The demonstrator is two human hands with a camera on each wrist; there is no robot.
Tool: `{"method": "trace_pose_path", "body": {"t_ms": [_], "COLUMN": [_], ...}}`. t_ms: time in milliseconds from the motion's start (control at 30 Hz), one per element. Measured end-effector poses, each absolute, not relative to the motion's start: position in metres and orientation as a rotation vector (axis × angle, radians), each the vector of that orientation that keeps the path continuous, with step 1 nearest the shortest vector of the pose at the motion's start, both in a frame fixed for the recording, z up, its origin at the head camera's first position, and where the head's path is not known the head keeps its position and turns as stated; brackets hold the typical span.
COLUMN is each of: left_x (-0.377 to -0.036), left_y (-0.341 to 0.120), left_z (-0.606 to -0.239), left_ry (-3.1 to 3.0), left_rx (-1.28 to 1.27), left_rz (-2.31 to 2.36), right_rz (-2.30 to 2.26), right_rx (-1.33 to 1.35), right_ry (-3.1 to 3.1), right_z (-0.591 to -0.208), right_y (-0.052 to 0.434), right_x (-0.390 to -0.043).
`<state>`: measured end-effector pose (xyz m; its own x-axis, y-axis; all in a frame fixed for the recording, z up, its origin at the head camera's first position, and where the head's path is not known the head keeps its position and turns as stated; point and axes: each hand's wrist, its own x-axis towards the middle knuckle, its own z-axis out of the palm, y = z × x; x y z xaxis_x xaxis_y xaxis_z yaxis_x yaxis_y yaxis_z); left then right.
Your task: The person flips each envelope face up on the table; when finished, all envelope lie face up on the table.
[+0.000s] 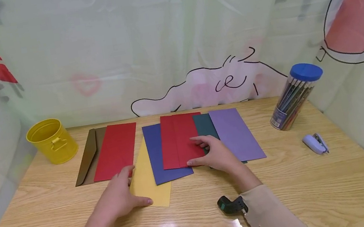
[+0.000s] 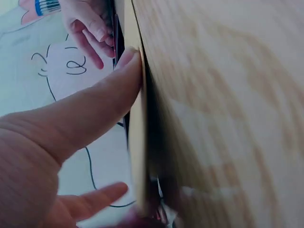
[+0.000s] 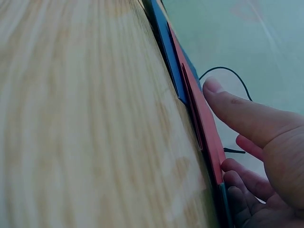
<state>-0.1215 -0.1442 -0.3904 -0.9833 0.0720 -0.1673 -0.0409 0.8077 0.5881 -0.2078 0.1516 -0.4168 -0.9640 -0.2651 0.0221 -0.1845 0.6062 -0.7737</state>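
My left hand [image 1: 117, 194] is at the left side of a yellow envelope [image 1: 157, 194], its thumb touching the paper near the bottom edge and its fingers spread along the side. Partly over the yellow one lies a blue envelope [image 1: 157, 161]. Two overlapping red envelopes [image 1: 169, 143] cover part of the blue. Over their right part is my right hand [image 1: 215, 154], thumb and fingers apart, with nothing gripped between them. A dark green envelope [image 1: 204, 124] shows beneath a purple envelope [image 1: 237, 134]. In the right wrist view the fingertips [image 3: 229, 164] are close to the red edge; contact is unclear.
Left of the row, another red envelope [image 1: 116, 152] overlaps a brown envelope [image 1: 86, 159] with its flap showing. A yellow bucket [image 1: 64, 147] stands at the back left. At the right are a blue-lidded tube of pencils [image 1: 290, 105] and a lilac stapler [image 1: 313, 144].
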Motion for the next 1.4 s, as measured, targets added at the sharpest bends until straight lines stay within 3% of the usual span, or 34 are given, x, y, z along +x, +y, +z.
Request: {"method": "trace_pose_path", "body": {"t_ms": [500,800,1067,1400], "left_x": [-0.138,-0.14,-0.145,-0.171], "left_y": [-0.187,-0.212,-0.193,-0.15], "left_z": [-0.384,-0.353,-0.332,-0.366], "left_ry": [2.395,2.58,2.644,2.389], "left_rx": [0.095,0.114,0.293,0.486], "left_rz": [1.516,1.423,1.366,1.374], "right_rz": [-1.306,-1.325,-1.423,-1.72], "right_rx": [-0.367,-0.384,-0.304,0.006], "right_ry": [2.726,2.715,2.723,2.632], "right_z": [-0.416,-0.416,-0.417,-0.415], "right_y": [0.152,0.153,0.153,0.155], "right_x": [-0.207,-0.206,-0.208,-0.214]}}
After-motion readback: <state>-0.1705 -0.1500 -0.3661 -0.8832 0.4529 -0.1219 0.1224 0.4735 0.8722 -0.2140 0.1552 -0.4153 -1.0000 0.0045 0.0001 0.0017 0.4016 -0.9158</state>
